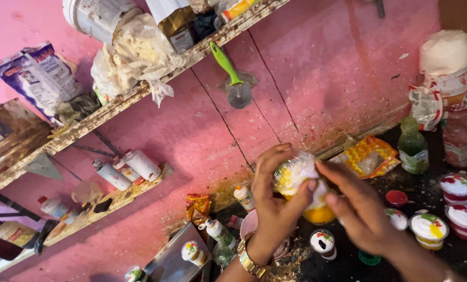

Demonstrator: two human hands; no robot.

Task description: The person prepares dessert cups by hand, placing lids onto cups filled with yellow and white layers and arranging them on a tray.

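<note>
Dessert cup (pixel 312 201) with a yellow layer at the bottom and a white, plastic-wrapped top is being held up in front of the pink wall (pixel 317 68), above the dark counter (pixel 348 261). Left hand (pixel 275 203), wearing a gold watch (pixel 250 259) at the wrist, is curling around the cup from the left, its thumb pressing across the front and its fingers (pixel 275 156) closing over the wrapped top. Right hand (pixel 356 209) is reaching in from the right, its fingertips pinching the clear wrap at the top of the cup. Several finished dessert cups (pixel 458 188) with white cream and coloured toppings are sitting on the counter to the right, and a smaller one with dark topping (pixel 323 243) is standing just below the hands. A green bottle (pixel 413 146) and a reddish jar (pixel 460 137) are standing near the wall, beside a yellow patterned packet (pixel 369 156). A green-handled pizza cutter (pixel 232 78) is hanging below the cluttered shelf (pixel 113 104)
</note>
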